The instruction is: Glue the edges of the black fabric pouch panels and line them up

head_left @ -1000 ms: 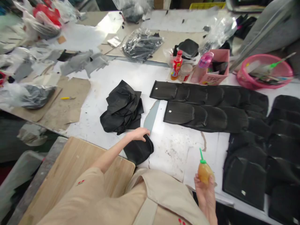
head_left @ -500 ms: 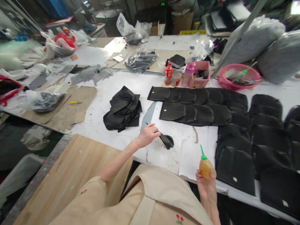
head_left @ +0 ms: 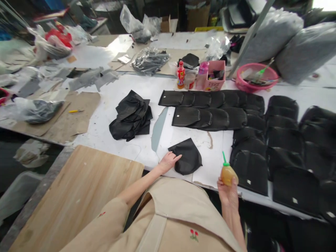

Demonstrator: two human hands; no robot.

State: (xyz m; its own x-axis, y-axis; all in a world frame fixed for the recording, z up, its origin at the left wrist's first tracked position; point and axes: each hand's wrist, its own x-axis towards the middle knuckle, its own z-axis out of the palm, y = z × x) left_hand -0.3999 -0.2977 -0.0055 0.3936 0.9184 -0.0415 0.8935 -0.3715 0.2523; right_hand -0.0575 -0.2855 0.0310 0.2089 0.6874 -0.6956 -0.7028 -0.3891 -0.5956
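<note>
On the white table surface near its front edge lies a black piece [head_left: 187, 157], spread flat. My left hand [head_left: 169, 161] is at its left edge, fingers closed on that edge. My right hand [head_left: 229, 189] holds a squeeze bottle [head_left: 229, 175] of amber liquid upright, its green nozzle pointing up, by the table's front edge. A crumpled pile of black pieces [head_left: 131, 117] sits to the left. Overlapping rows of black pieces [head_left: 212, 119] cover the right side, some with small white labels.
A wooden board [head_left: 78, 196] lies at the front left. Behind the rows stand a red-capped bottle [head_left: 181, 75], a pink box [head_left: 215, 77] and a pink basket [head_left: 256, 77]. Grey scraps [head_left: 89, 79] and a yellow cutter [head_left: 76, 111] are farther left.
The black piece near my left hand was folded and hanging from my fingers; now it lies spread on the table. My right hand still holds the bottle. The view has shifted slightly.
</note>
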